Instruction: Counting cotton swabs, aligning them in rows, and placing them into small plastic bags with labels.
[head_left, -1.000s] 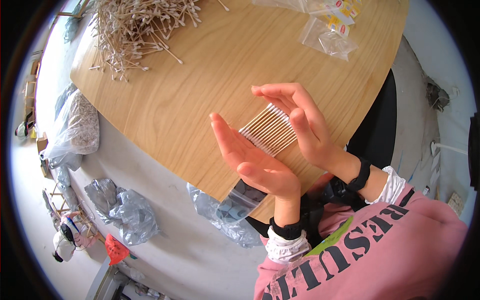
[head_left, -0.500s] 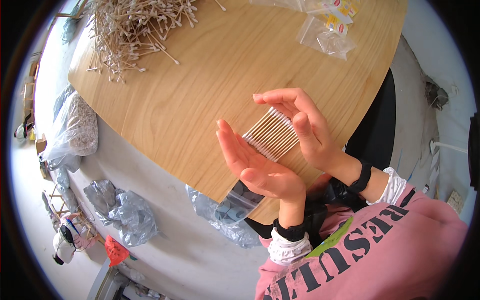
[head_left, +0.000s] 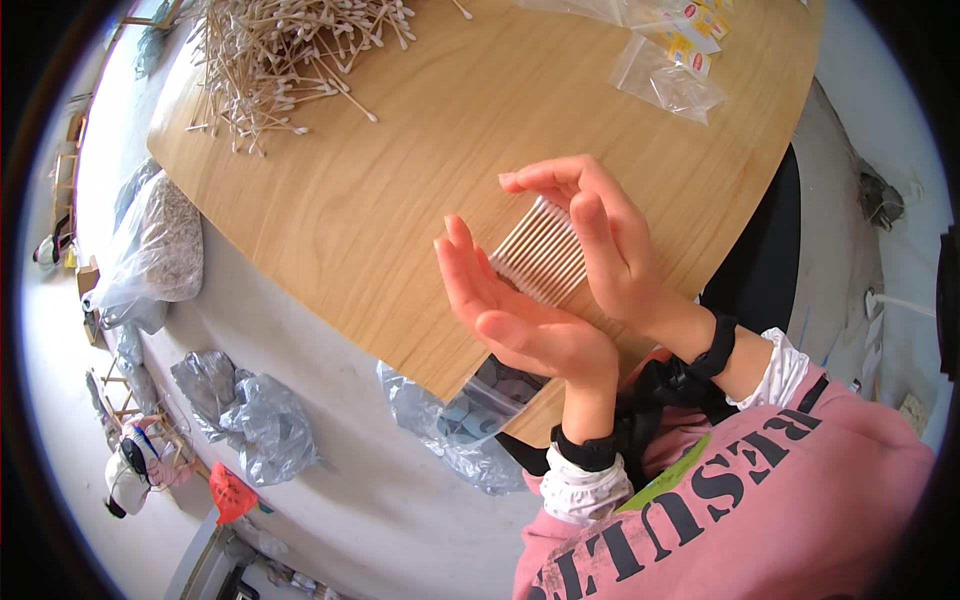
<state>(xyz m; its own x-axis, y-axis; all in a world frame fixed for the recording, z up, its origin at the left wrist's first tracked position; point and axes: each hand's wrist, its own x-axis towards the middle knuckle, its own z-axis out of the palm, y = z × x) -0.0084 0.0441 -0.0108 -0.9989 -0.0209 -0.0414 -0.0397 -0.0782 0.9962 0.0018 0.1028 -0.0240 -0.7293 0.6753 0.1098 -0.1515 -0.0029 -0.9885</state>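
Observation:
A flat row of cotton swabs (head_left: 540, 252), laid side by side with their tips lined up, is between my two hands. My left hand (head_left: 520, 315) is cupped along the near-left ends, fingers stretched out and thumb apart. Opposite it, my right hand (head_left: 612, 235) curves around the far-right ends, its fingers extended and its thumb raised. The right hand hides part of the row. Whether either palm presses on the tips, I cannot tell.
A big loose heap of cotton swabs (head_left: 285, 65) covers the far left of the wooden table (head_left: 380, 200). Clear plastic bags (head_left: 665, 82) with yellow-and-white cards lie at the far right. Below the near edge hangs a clear bag (head_left: 440, 420); more bags (head_left: 265, 420) rest on the floor.
Both hands have shifted slightly away from me with the row of swabs between them. The right hand now covers more of the row's right side.

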